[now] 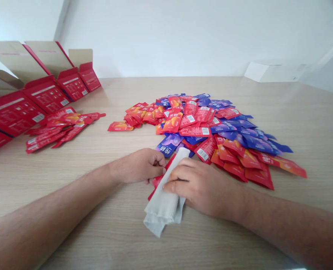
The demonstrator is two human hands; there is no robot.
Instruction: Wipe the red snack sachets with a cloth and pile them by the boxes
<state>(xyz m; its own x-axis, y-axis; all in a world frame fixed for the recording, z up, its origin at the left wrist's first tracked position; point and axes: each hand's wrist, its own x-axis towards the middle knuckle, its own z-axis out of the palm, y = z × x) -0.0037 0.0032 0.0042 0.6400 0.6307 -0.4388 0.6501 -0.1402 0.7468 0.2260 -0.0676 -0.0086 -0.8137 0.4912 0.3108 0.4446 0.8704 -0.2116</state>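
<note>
Bare forearms (56,217) reached in from the lower left and lower right corners of the frame, over a pale wood table (112,232). Just below the centre, the right hand (208,185) had its grip clamped on a folded white cloth (166,198), thumb and fingers pressed over its middle. The cloth slanted from its narrow upper end down to loose, spread layers at the lower centre. Along its left side showed a red pouch (157,182), partly covered by the cloth; the left hand (140,165), left of centre, had its grip closed on the pouch's left edge, fingertips partly hidden. Behind both hands, from the centre toward the right of the frame, sprawled a heap (189,120) of red, orange and blue pouches, overlapping at many angles, some with barcodes up. At the left lay a smaller pile (61,127) of red and orange pouches, well apart from the heap and just beside a row of red boxes (17,112), whose flaps stood raised in the upper left. At the upper right, a white box (279,73) rested near the pale wall (197,37).
</note>
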